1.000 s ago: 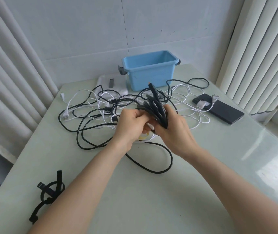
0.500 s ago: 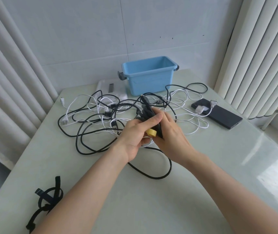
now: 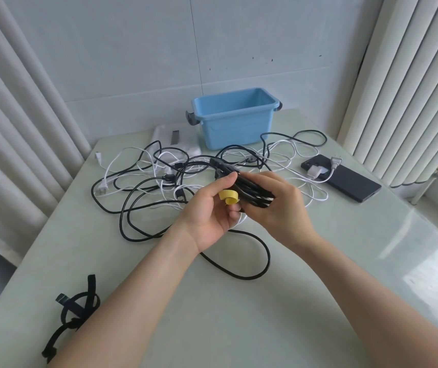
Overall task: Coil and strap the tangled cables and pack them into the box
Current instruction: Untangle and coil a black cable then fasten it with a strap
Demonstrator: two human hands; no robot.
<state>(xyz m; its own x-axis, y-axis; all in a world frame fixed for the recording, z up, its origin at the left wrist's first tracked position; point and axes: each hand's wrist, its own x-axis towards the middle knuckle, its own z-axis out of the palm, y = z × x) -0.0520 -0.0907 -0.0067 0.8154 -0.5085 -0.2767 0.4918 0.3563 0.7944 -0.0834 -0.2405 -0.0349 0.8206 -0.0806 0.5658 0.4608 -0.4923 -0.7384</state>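
Head view: pale green table (image 3: 265, 322) in a corner, white wall behind, pleated curtains on both sides. Blue box (image 3: 235, 123) at the far edge, open, nothing seen inside. Tangle of black and white cables (image 3: 156, 181) spread between the box and the hands.

Above the tangle, a folded black cable bundle (image 3: 255, 191) is held off the table. Right hand (image 3: 281, 211): fingers curled round the bundle's middle, clamped. Left hand (image 3: 210, 213): thumb pressed on the bundle's end, fingers curled under, with a yellow strap (image 3: 228, 197) curling out between them.

Spare black straps (image 3: 77, 309) lie near the left forearm.

Judgement: the cable is light and springy, so the folds will fan out if the grip eases. Keep hold mid-bundle and wrap the soft strap there
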